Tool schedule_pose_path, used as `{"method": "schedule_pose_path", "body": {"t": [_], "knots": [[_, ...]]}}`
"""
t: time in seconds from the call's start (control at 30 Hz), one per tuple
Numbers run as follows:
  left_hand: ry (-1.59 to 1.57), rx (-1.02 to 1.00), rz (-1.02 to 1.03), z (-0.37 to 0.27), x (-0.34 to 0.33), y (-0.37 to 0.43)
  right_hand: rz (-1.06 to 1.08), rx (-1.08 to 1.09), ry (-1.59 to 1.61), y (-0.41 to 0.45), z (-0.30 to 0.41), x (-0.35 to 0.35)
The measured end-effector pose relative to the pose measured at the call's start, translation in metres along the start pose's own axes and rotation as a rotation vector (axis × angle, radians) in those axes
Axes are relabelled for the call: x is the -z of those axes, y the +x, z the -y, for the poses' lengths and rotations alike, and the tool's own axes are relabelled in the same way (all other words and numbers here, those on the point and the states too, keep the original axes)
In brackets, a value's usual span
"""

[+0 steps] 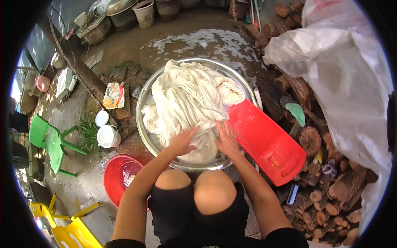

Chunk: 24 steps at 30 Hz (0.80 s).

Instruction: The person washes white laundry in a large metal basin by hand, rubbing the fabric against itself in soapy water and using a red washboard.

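Note:
A heap of wet cream-coloured cloth (pixel 192 90) fills a large round metal basin (pixel 143 130) in front of my knees. My left hand (pixel 183 142) is over the near part of the cloth, its fingers apart and thumb out. To its right, my right hand (pixel 227 136) is spread at the cloth's near right edge, beside a red plastic washboard (pixel 263 136). The washboard slants from inside the basin out over its right rim. Neither hand is closed on anything; whether the fingertips press on the cloth cannot be told. Cloudy water shows near the basin's front.
A red plastic basin (pixel 108 176) stands at my left, with white lidded buckets (pixel 109 136) and a softener pouch (pixel 113 95) beyond. Green (pixel 52 145) and yellow (pixel 74 232) plastic chairs are farther left. Stacked firewood (pixel 310 139) and plastic sheeting (pixel 338 62) border the right. Suds lie on the wet ground.

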<state>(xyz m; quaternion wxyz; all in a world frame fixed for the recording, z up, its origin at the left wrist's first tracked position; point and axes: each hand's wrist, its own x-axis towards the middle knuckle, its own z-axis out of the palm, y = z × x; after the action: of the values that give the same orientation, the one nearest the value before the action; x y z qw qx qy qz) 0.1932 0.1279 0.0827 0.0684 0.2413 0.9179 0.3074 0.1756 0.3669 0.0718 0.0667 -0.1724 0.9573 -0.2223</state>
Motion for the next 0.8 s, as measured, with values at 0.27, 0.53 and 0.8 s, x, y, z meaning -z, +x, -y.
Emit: {"method": "schedule_pose_path", "body": {"t": [0.27, 0.53, 0.8], "knots": [[0.248, 0.252, 0.384, 0.023, -0.025, 0.019, 0.461, 0.043, -0.248, 0.009, 0.007, -0.039], [0.248, 0.363, 0.476, 0.040, -0.062, 0.032, 0.620, 0.027, -0.371, 0.029, -0.005, -0.075], [-0.153, 0.422, 0.104, 0.052, -0.051, 0.016, 0.188, -0.144, 0.323, 0.018, -0.007, -0.060]]}}
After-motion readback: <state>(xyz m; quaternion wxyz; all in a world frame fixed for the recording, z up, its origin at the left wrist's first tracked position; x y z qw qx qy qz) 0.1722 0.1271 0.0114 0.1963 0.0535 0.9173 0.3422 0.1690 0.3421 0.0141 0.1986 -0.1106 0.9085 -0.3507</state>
